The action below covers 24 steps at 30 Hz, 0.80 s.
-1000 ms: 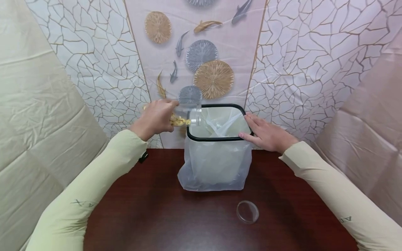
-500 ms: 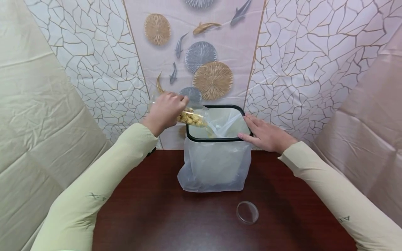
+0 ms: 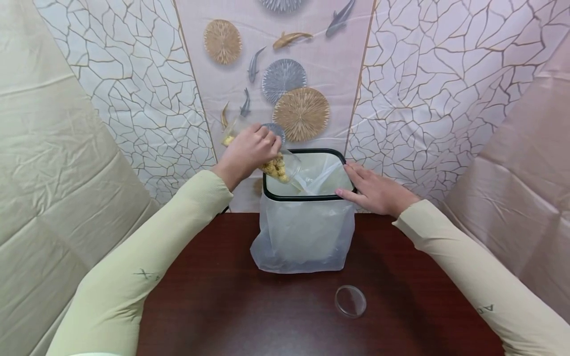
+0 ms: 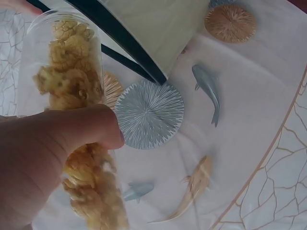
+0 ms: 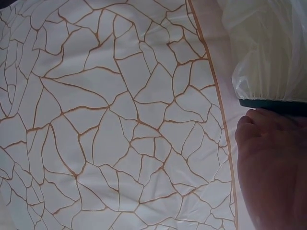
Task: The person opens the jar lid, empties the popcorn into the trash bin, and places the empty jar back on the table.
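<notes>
My left hand [image 3: 250, 149] grips a clear jar [image 4: 36, 72] with its thumb across the side. Yellow popcorn [image 3: 276, 168] fills part of the jar, which tilts mouth-down to the right over the bin. A whitish trash bin [image 3: 307, 232] with a dark green rim [image 3: 307, 198] stands on the table, lined by a translucent plastic bag [image 3: 262, 252] that hangs over its outside. My right hand [image 3: 378, 188] rests at the bin's right front corner, thumb on the front rim, fingers fairly straight along the right side. The bin's bottom is hidden from view.
A clear round lid [image 3: 351, 301] lies on the dark red-brown table [image 3: 267, 316] in front of the bin. Behind stands a patterned cloth backdrop [image 3: 427, 99]; beige cloth [image 3: 40, 173] hangs at both sides. A small black object [image 3: 225, 209] shows partly behind the left sleeve.
My left hand has moved right and slightly up, tipping the jar from nearly level to mouth-down over the bin. The popcorn has shifted toward the jar's mouth. My right hand stays at the rim.
</notes>
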Each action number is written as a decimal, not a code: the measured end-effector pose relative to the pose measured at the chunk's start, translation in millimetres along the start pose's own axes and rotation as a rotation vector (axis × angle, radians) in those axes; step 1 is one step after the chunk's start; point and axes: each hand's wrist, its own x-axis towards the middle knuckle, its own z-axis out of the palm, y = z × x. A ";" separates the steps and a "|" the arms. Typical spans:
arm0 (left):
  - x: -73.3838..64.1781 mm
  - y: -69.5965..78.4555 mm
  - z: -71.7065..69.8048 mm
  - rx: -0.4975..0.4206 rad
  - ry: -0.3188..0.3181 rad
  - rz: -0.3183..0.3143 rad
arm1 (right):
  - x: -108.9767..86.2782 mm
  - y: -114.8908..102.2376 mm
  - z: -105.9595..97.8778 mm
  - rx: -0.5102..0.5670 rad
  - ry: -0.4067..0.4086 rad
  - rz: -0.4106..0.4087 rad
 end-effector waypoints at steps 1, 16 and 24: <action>0.3 -0.2 0.8 0.016 0.016 0.009 | 0.5 0.1 0.3 0.000 0.000 -0.001; 5.3 0.4 3.5 0.231 0.120 0.135 | 0.9 2.0 1.1 0.009 0.006 0.005; 8.4 3.4 3.1 0.219 0.138 0.151 | 0.9 2.0 1.0 0.012 0.007 0.003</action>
